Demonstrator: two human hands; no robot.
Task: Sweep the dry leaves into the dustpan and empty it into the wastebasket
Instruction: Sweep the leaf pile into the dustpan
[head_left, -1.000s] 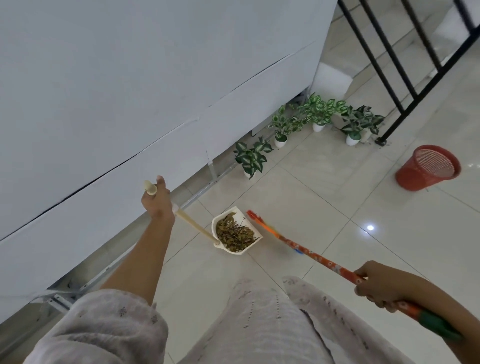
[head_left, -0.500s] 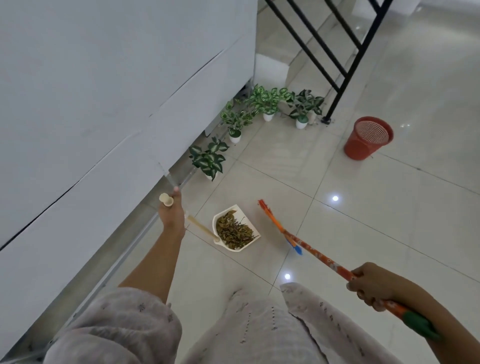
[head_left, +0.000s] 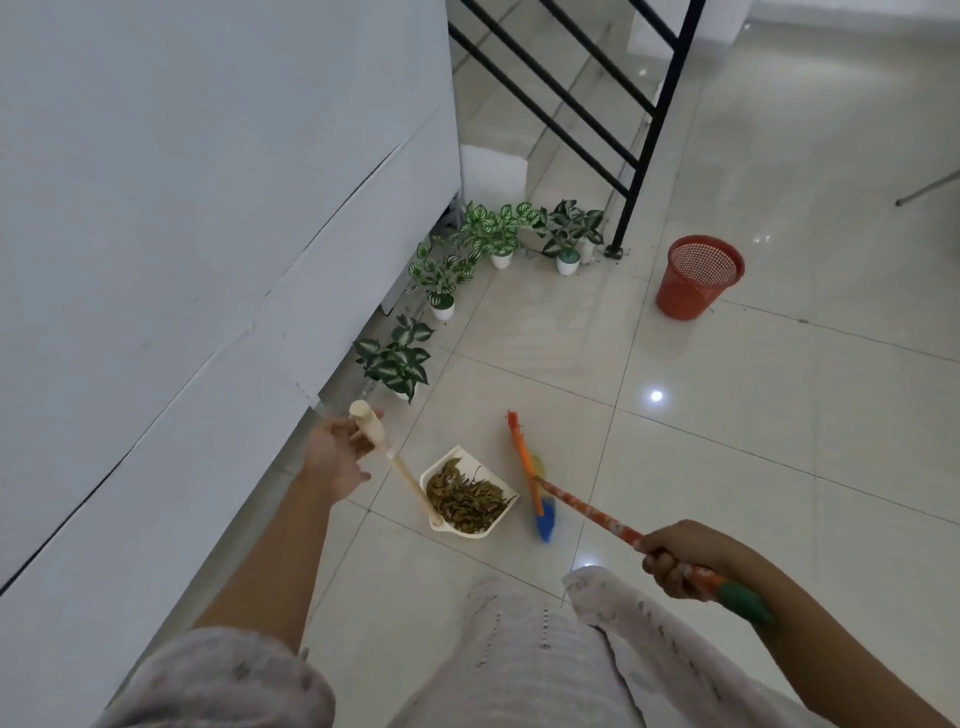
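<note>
Since the earlier frame our broom (head_left: 540, 483) has swung closer to the leaf-filled dustpan (head_left: 467, 496). Our left hand (head_left: 337, 457) loosely curls around its long handle; our right hand (head_left: 675, 558) grips the broomstick. At 1 o'clock stands the red wastebasket (head_left: 698, 275).

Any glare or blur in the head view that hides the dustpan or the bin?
Head view: two small ceiling-light glints on the glossy tiled floor, both clear of the dustpan and red wastebasket; wide-angle bending at the edges; left hand slightly soft.
</note>
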